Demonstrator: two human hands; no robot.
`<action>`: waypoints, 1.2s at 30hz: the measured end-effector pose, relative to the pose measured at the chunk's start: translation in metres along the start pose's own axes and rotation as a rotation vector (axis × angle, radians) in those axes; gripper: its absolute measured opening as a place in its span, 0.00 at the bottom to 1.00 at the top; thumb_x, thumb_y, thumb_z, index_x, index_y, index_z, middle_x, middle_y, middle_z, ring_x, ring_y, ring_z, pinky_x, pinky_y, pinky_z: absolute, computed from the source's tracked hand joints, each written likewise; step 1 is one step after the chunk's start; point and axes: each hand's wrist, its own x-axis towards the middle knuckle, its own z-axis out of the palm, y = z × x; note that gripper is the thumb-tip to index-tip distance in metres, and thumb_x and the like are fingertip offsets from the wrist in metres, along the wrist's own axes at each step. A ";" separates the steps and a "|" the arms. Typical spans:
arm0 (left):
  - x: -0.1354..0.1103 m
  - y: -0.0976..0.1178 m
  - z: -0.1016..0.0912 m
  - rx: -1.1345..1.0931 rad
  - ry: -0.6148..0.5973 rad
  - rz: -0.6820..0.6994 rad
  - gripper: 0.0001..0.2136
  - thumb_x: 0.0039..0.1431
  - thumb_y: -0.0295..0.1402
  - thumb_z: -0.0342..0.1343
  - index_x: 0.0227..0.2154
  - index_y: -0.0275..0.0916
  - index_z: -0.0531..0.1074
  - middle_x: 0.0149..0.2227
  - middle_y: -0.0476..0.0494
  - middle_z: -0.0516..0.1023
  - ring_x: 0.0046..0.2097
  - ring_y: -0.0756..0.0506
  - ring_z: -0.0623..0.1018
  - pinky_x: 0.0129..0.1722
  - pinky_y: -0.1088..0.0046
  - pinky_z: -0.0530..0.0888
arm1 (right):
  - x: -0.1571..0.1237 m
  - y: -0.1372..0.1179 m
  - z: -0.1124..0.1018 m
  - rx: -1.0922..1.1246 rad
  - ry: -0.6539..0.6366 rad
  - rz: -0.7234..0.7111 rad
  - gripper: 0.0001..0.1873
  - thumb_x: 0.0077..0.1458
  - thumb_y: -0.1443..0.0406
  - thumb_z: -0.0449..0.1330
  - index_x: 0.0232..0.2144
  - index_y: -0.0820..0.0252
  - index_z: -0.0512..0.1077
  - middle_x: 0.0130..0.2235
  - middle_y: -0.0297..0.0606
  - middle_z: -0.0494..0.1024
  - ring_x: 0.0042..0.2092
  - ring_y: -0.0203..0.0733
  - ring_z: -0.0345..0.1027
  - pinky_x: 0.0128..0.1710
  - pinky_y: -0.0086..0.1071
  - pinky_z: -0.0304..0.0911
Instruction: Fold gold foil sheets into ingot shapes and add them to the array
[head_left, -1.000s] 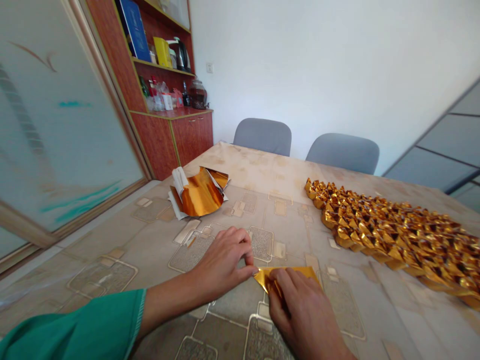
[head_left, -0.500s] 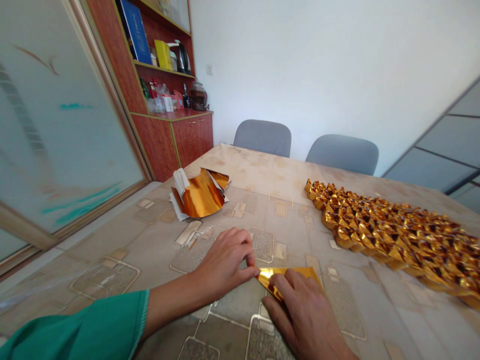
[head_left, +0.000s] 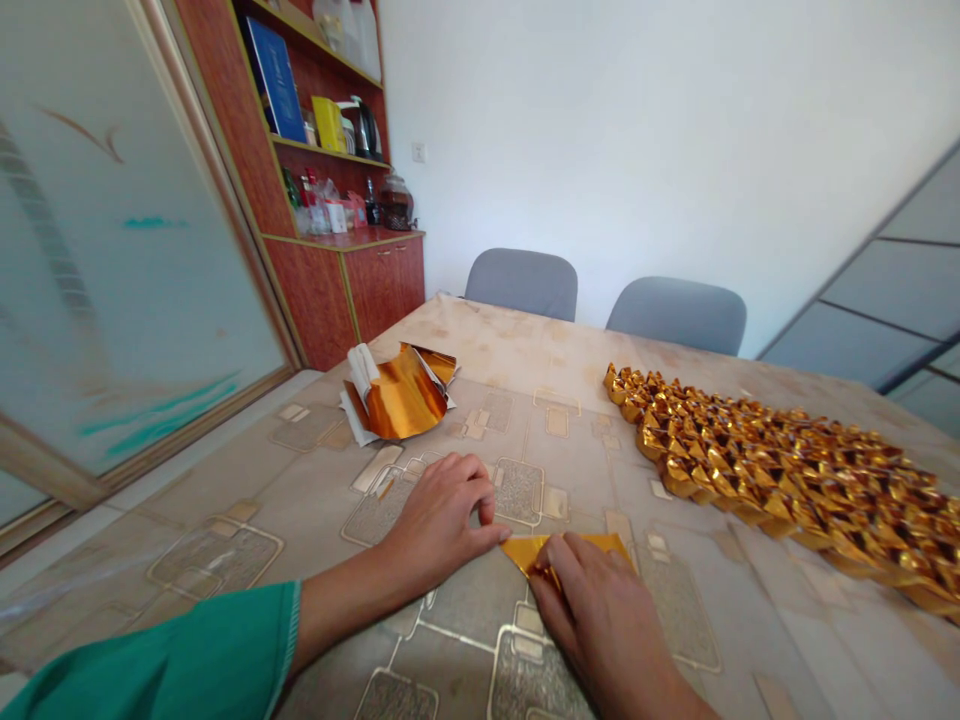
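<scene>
A sheet of gold foil paper [head_left: 604, 543] lies on the table, folded to a point at its left end. Over its near edge bends my right hand [head_left: 600, 610], fingers curled down and closed on the foil, hiding much of it. My left hand [head_left: 448, 510] comes in from the left, its thumb and fingertip pinched together at the foil's left corner. A green sleeve [head_left: 172, 650] covers the left forearm. Whether the foil's fold lies flat under the right fingers is hidden.
Rows of folded gold foil pieces [head_left: 772, 480] stand at the right. A loose stack of gold foil sheets [head_left: 405, 395] curls up at the back left. Two grey chairs [head_left: 521, 283] are behind the patterned table [head_left: 495, 330]. A wooden cabinet [head_left: 311, 295] stands beyond.
My right hand has slid slightly along the foil, its fingers more tightly curled. My left hand stays at the left corner. The view has tilted up a little.
</scene>
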 end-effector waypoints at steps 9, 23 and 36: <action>-0.026 0.013 0.000 0.072 0.017 0.590 0.08 0.67 0.26 0.48 0.40 0.39 0.73 0.43 0.44 0.76 0.43 0.45 0.72 0.46 0.66 0.69 | -0.001 -0.003 0.001 0.060 -0.060 0.085 0.03 0.58 0.68 0.59 0.33 0.56 0.69 0.33 0.36 0.76 0.33 0.48 0.71 0.33 0.35 0.57; -0.032 0.018 0.004 0.229 -0.218 0.596 0.13 0.68 0.28 0.48 0.53 0.42 0.66 0.42 0.44 0.72 0.43 0.43 0.70 0.44 0.68 0.71 | -0.006 0.014 -0.012 0.511 -0.140 0.097 0.09 0.53 0.76 0.55 0.26 0.59 0.65 0.30 0.34 0.70 0.33 0.39 0.64 0.33 0.30 0.56; -0.031 0.025 -0.010 0.371 -0.303 0.669 0.22 0.65 0.27 0.48 0.61 0.43 0.59 0.40 0.42 0.70 0.42 0.42 0.68 0.41 0.66 0.69 | -0.008 0.016 -0.025 0.544 -0.196 0.040 0.13 0.51 0.80 0.51 0.31 0.58 0.65 0.34 0.34 0.72 0.37 0.39 0.65 0.37 0.30 0.58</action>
